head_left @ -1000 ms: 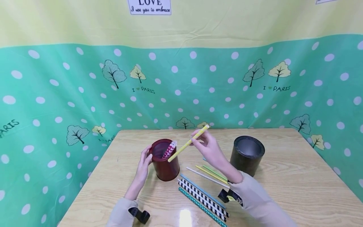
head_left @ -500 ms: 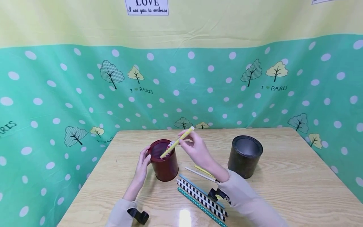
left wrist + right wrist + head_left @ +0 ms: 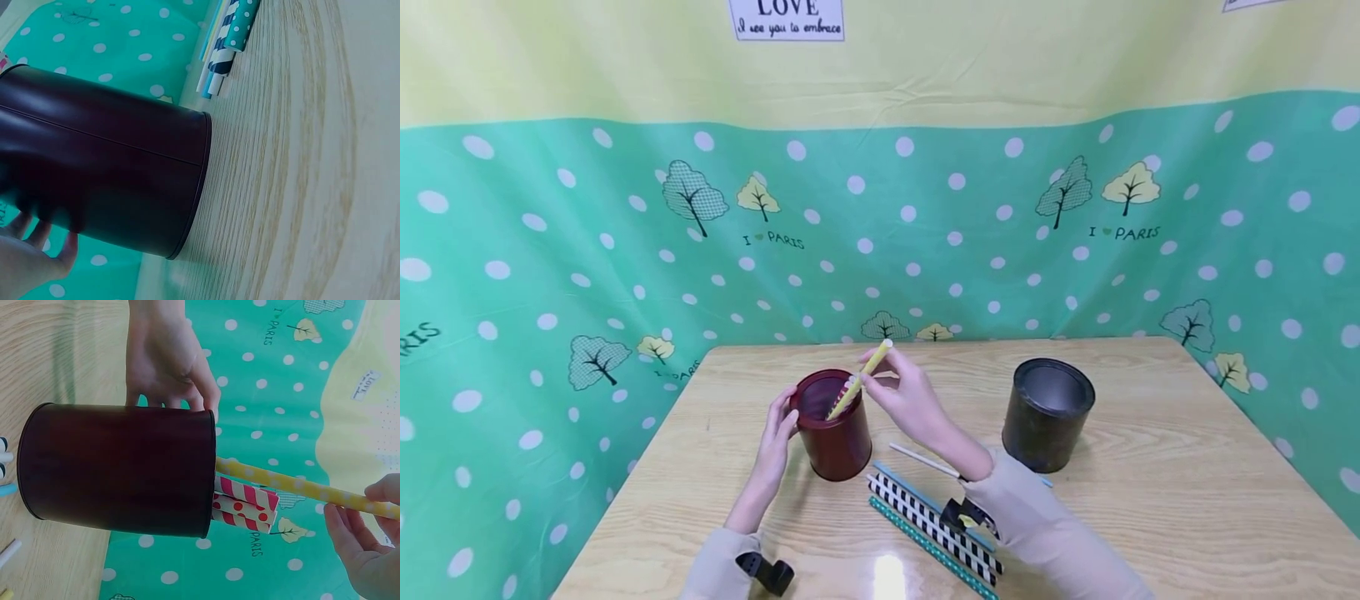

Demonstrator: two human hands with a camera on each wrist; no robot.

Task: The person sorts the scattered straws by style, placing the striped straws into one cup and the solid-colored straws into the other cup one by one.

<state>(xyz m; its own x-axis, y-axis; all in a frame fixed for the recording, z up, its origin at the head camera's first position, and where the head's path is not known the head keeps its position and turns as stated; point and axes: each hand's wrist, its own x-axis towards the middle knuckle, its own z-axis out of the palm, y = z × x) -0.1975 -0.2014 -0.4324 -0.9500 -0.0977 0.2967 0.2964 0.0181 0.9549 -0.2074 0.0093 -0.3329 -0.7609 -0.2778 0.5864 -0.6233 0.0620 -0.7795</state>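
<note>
My left hand [image 3: 777, 442] holds the dark red can [image 3: 837, 450] by its left side, fingers at the rim. The can stands upright on the table. Between thumb and fingertips, my right hand [image 3: 913, 404] pinches a yellow paper straw [image 3: 281, 481] with pale dots near its upper end. The straw tilts, its lower end inside the can's mouth and hidden by the wall in the right wrist view. Beside it, several red-and-white paper straws [image 3: 247, 506], striped and dotted, stick out above the rim.
A black can [image 3: 1048, 433] stands at the right. Between the cans lie several straws: a teal dotted straw [image 3: 917, 537], black-and-white striped straws [image 3: 936, 525], a blue straw [image 3: 895, 477] and a white straw [image 3: 917, 455]. My right forearm covers part of them. A patterned curtain [image 3: 880, 208] hangs behind the table.
My right hand has moved left with the yellow straw, from right of the red can to its mouth, and the straw has become steeper. My left hand stays on the can.
</note>
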